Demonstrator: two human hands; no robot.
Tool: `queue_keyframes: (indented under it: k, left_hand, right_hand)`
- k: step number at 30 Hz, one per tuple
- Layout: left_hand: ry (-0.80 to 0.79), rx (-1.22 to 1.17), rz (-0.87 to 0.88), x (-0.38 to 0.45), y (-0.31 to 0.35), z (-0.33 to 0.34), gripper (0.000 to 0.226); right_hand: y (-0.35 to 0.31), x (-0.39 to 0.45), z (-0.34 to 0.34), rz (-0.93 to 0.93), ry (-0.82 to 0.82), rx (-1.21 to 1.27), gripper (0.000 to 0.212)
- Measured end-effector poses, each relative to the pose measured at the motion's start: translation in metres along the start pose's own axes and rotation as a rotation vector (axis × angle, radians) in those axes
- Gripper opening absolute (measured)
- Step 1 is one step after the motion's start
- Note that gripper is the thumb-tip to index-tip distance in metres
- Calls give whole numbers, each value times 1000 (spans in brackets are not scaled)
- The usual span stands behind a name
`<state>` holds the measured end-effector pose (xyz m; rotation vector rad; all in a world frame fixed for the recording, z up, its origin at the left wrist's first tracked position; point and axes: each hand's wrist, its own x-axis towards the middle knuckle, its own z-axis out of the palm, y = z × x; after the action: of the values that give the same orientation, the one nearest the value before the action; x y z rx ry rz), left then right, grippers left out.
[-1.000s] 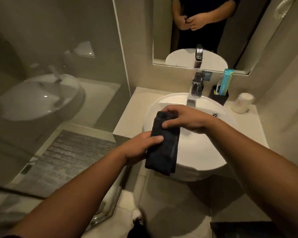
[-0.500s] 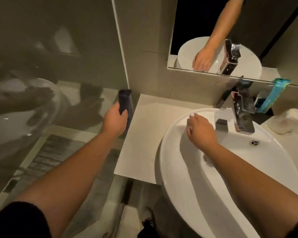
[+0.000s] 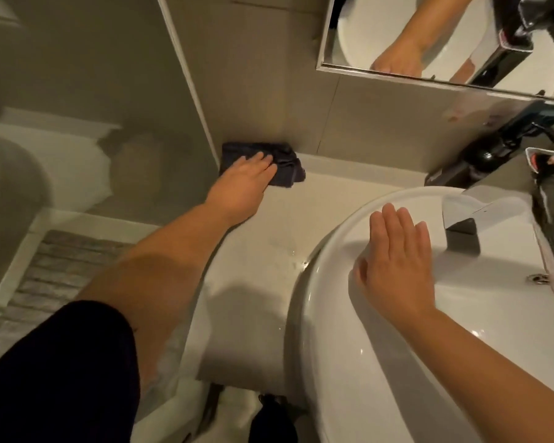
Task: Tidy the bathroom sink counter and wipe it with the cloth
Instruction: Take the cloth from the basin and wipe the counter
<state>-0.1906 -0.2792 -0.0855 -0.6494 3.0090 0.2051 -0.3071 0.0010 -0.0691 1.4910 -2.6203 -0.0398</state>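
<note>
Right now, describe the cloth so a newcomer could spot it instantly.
Start at the white basin; left of it runs the pale counter. In the counter's far left corner, against the tiled wall, the cloth lies crumpled under the left hand. It is the only dark, soft thing on that surface.

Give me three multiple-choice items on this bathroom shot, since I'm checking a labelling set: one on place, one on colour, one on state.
1. Where is the cloth?
A. In the basin
B. Back left corner of the counter
C. On the floor

2. The cloth's colour?
A. White
B. Yellow
C. Dark, near black

3. How is the right hand?
A. Flat and open on the basin rim
B. Gripping the tap
C. Holding the cloth

Answers: B, it lies against the wall under the left hand; C, far darker than the counter; A, fingers spread, nothing held.
</note>
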Motion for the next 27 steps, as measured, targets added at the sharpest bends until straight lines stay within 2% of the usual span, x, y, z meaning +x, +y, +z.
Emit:
queue_keyframes:
  k: [3, 6, 9, 16, 19, 22, 27]
  left_hand:
    - [-14, -80, -4, 5, -5, -1, 52]
    - [-51, -55, -19, 11, -8, -6, 57]
    - [-91, -25, -22, 14, -10, -6, 52]
    - [-26, -124, -45, 4, -7, 1, 48]
    - [32, -157, -51, -47, 9, 15, 45]
    - [102, -198, -71, -135, 43, 34, 41]
    - [91, -196, -176, -273, 122, 41, 40]
  right_hand:
    - [0, 0, 4, 17, -9, 34, 73]
    - [0, 0, 5, 20, 11, 62, 75]
    - [-1, 0, 6, 22, 43, 62, 77]
    - [1, -2, 11, 8, 44, 53, 78]
    - [3, -1, 10, -3, 26, 57, 76]
    - [3, -2, 11, -11, 11, 58, 77]
    - [7, -3, -1, -50, -114, 28, 79]
